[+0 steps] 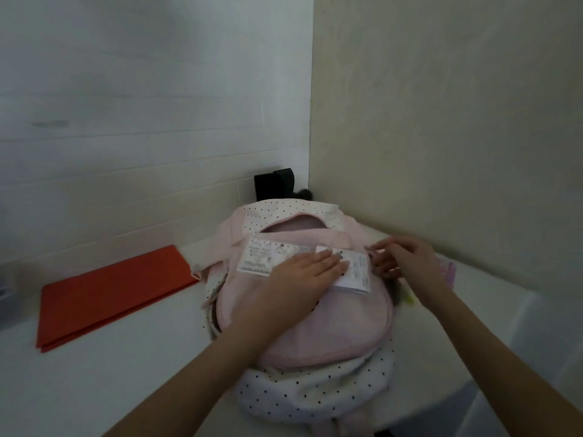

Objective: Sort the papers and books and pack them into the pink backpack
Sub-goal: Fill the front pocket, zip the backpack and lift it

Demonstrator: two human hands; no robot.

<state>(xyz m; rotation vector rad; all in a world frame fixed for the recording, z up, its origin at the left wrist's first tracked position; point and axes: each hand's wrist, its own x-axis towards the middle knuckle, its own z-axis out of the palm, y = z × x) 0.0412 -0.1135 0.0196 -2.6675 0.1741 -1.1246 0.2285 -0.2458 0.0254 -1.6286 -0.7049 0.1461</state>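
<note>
Flat and open, the left hand [310, 266] pins papers [268, 258] on the backpack [315, 326] while the right hand's [400, 258] curled fingers pinch near its edge, hold unclear; lifting the palm could let sheets slide off.

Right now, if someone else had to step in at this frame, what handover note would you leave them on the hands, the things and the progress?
Left hand: flat, palm down, pressing the printed papers against the front of the pink backpack; not gripping.
Right hand: fingers bent at the papers' right edge by the backpack's side; whether it is pinching anything cannot be told.
The backpack lies on the white table in the corner, top opening unzipped.
Red folder lies on the table to the left, apart from the backpack.
Done: backpack opened; what is inside cannot be seen.
Left: get the papers in, then the red folder, then probably zip up.
</note>
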